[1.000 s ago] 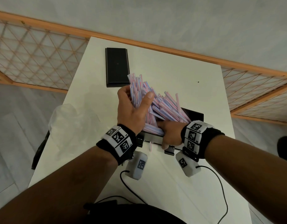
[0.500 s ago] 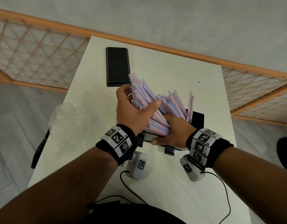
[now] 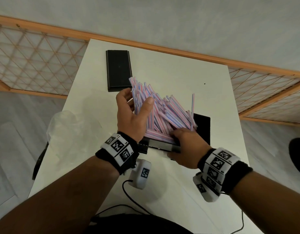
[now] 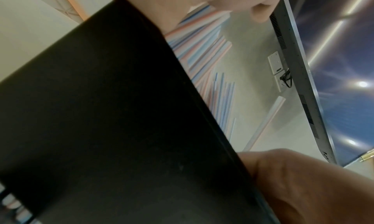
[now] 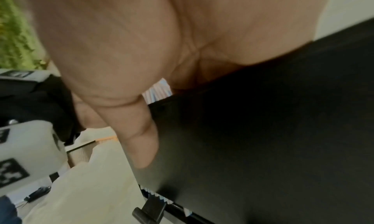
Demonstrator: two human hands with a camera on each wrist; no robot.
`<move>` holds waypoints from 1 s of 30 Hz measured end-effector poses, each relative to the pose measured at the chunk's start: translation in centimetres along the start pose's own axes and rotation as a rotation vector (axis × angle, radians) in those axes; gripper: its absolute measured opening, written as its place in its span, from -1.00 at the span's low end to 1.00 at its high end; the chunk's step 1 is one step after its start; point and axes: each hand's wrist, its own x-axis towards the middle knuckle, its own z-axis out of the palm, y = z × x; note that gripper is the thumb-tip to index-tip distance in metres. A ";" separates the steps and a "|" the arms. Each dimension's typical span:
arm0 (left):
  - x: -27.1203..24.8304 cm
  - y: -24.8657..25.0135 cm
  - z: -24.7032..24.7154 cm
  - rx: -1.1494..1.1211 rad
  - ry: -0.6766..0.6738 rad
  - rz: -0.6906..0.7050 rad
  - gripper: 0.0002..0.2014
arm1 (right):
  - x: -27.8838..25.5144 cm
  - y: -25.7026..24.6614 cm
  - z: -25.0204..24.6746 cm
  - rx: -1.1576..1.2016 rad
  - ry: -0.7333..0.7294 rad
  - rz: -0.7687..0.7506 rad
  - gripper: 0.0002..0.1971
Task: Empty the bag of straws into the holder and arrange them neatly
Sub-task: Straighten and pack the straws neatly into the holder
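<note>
While the white table [image 3: 171, 68] stands by a grey wall with a wooden rail and lattice panels, a black lid [image 3: 118, 70] lies flat near its far end, at about 11 o'clock from the hands. A crumpled clear bag [image 3: 68, 130] sits at the table's 9 o'clock edge. The black holder [image 3: 202, 127] is in the middle, packed with pink and blue striped straws [image 3: 164, 114] that lean and stick out messily toward 11 o'clock. The left hand [image 3: 134, 119] curls its thumb and fingers around the tall bunch of straws. The right hand [image 3: 186, 149] lies on the holder's near edge, thumb flat on its side, fingers reaching in; whether they grasp anything cannot be told.
</note>
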 end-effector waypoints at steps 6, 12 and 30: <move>0.0 -0.1 -0.1 -0.020 -0.001 0.006 -0.19 | 1.1 -0.8 -0.4 0.052 -0.099 0.034 -0.79; 0.2 -0.3 -0.1 -0.003 -0.002 0.001 -0.20 | 2.7 -1.7 -0.1 -0.073 -0.111 0.040 -0.64; 0.0 0.1 0.0 0.017 -0.030 0.009 -0.23 | 3.5 -3.2 -1.3 -0.035 -0.178 -0.018 -0.50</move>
